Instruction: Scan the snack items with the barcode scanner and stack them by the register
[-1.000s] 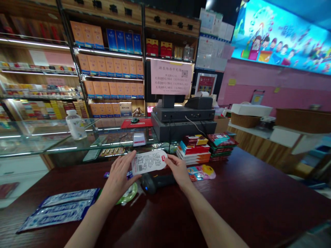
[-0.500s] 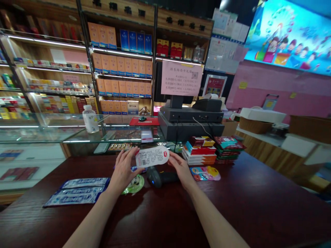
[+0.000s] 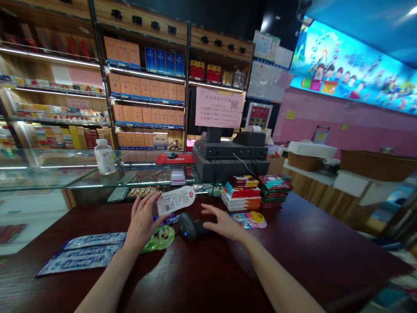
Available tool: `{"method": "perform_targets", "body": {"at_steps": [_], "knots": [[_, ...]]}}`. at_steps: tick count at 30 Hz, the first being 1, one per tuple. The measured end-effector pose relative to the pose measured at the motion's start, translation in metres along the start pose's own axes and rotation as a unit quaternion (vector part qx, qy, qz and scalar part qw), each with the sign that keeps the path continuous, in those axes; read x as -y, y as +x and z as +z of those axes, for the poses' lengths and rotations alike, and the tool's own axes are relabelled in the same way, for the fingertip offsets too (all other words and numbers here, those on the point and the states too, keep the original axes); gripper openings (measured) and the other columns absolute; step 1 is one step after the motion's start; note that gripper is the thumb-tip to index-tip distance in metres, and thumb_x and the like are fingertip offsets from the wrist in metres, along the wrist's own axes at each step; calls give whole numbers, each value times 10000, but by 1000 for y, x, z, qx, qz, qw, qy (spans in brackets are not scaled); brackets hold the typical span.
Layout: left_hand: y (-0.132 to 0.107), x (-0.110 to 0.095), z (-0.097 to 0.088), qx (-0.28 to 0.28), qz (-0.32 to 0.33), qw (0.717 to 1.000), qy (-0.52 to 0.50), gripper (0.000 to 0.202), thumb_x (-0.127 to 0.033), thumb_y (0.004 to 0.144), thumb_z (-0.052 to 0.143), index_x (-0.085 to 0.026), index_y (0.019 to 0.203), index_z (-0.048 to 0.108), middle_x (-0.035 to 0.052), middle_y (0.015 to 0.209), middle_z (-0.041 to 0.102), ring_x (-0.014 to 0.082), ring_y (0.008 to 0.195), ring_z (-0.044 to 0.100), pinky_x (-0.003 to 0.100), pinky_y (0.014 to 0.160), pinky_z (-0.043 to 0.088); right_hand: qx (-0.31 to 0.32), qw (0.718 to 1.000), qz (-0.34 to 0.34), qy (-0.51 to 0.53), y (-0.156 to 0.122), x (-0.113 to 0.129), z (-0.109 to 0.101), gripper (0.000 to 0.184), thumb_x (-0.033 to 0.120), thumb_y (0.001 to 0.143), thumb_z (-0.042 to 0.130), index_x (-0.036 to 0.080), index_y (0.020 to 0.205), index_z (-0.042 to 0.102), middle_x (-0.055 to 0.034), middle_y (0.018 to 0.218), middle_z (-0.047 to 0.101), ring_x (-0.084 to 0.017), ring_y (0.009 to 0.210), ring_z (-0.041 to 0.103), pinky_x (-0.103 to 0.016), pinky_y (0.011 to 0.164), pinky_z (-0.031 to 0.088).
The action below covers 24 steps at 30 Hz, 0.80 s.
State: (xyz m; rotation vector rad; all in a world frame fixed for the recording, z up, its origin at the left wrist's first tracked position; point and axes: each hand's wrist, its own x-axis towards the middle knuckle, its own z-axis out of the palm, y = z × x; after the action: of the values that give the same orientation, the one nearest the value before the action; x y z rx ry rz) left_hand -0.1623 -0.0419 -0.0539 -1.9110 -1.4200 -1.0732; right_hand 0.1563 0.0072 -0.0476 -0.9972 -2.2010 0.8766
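My left hand (image 3: 142,224) pinches a white packet (image 3: 176,200) by its lower edge, with the printed barcode side facing me. My right hand (image 3: 223,222) has left the packet and hovers open, fingers spread, just right of a black handheld barcode scanner (image 3: 192,227) lying on the counter. It seems to touch nothing. Below my left hand lies a green packet with a panda face (image 3: 159,240). Two long blue-and-white packets (image 3: 81,255) lie further left on the dark red wooden counter (image 3: 195,269).
A pink-and-yellow packet (image 3: 249,220) and stacked cigarette cartons (image 3: 241,195) stand right of my right hand. Behind them are a glass display case (image 3: 130,180), a water bottle (image 3: 104,157), a black till (image 3: 230,152) and shelves of boxed goods (image 3: 146,95).
My right hand has let go of the white packet and moved right and down. My left hand has drawn the packet leftward, tilting it. The view has shifted slightly.
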Motion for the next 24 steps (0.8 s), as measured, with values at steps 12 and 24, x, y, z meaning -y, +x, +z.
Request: {"method": "perform_targets", "body": {"at_steps": [12,24], "knots": [[-1,7,4,-40,6,999,31,689,-623,937,423,-208,1483,362,144,1366,611,312,1260,560,531,1173,275,31,973,-80,-213,-9,3,15,738,320,802,723,266,1482,439,-78,1308,646,-263,1166,581,-396,1039,369],[-3,10,3,-17,-1,1000,23,646,-525,933,522,-208,1472,361,146,1374,605,295,1294,543,524,1171,292,-13,970,-135,-200,-4,28,1,636,271,828,662,255,1437,478,-70,1284,669,-245,1132,600,-373,972,359]]}}
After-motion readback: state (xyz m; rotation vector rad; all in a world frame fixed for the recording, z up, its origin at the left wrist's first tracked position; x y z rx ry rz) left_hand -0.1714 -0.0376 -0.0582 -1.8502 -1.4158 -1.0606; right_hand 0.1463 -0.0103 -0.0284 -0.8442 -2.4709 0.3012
